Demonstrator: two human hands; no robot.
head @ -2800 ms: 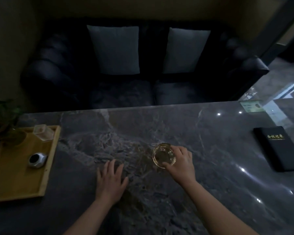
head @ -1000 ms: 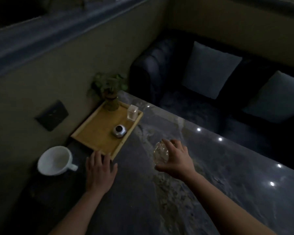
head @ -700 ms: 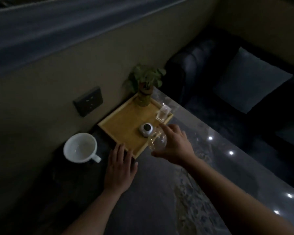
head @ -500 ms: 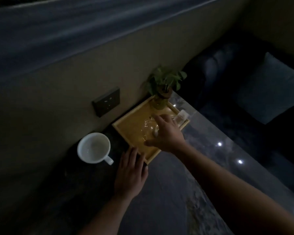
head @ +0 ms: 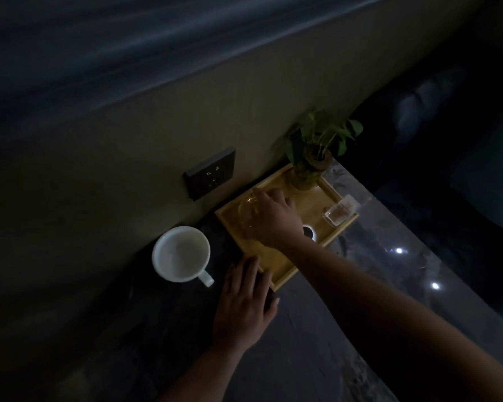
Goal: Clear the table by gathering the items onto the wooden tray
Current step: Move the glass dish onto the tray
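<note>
The wooden tray (head: 283,268) lies on the dark marble table against the wall. My right hand (head: 272,220) is over the tray's wall-side half, shut on a clear glass cup (head: 247,211); whether the cup touches the tray I cannot tell. A small round white jar with a dark top (head: 310,232) sits on the tray just right of my wrist. A small clear box (head: 339,210) stands at the tray's far right edge. My left hand (head: 244,306) lies flat on the table, fingertips at the tray's near corner. A white mug (head: 182,253) stands on the table left of the tray.
A green plant in a glass vase (head: 310,166) stands at the tray's far corner. A dark wall socket (head: 209,173) is on the wall behind. A dark sofa (head: 436,111) runs beyond the table's far edge. Light spots reflect on the marble table (head: 389,271).
My right hand has carried the glass cup from the table's middle across to the tray's wall side. My left hand has slid up to the tray's near corner. The view has swung left.
</note>
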